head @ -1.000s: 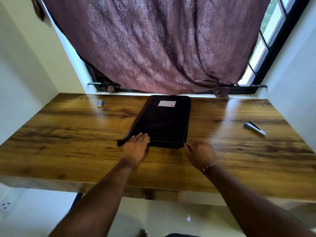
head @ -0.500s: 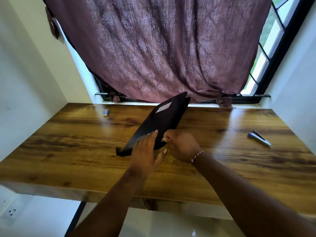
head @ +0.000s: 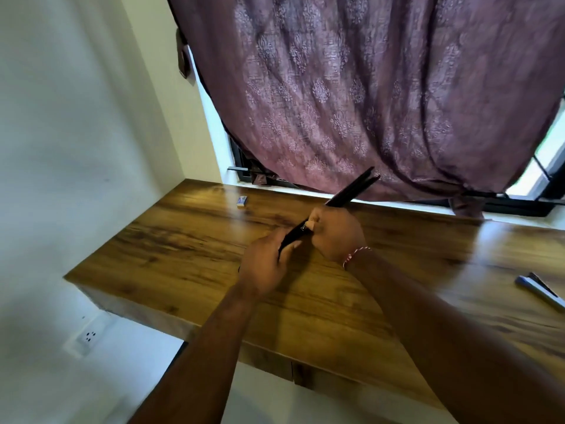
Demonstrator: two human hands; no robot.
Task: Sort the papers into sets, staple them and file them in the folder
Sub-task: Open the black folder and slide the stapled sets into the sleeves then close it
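Note:
A black zip folder (head: 351,189) stands on edge above the wooden table (head: 189,252), seen almost edge-on, its far end reaching up against the curtain. My left hand (head: 266,264) grips its near lower end. My right hand (head: 334,234) is curled round its edge beside the zip, fingers pinching there. A blue and silver stapler (head: 539,289) lies on the table at the far right, away from both hands. No papers show.
A small blue box (head: 242,200) lies at the table's back left. A maroon patterned curtain (head: 367,87) hangs over the window behind the table. White walls close in on the left, with a socket (head: 88,336) below the table edge.
The folder lay flat on the table a second ago; both hands have lifted and turned it up onto its edge. The camera has swung to the left.

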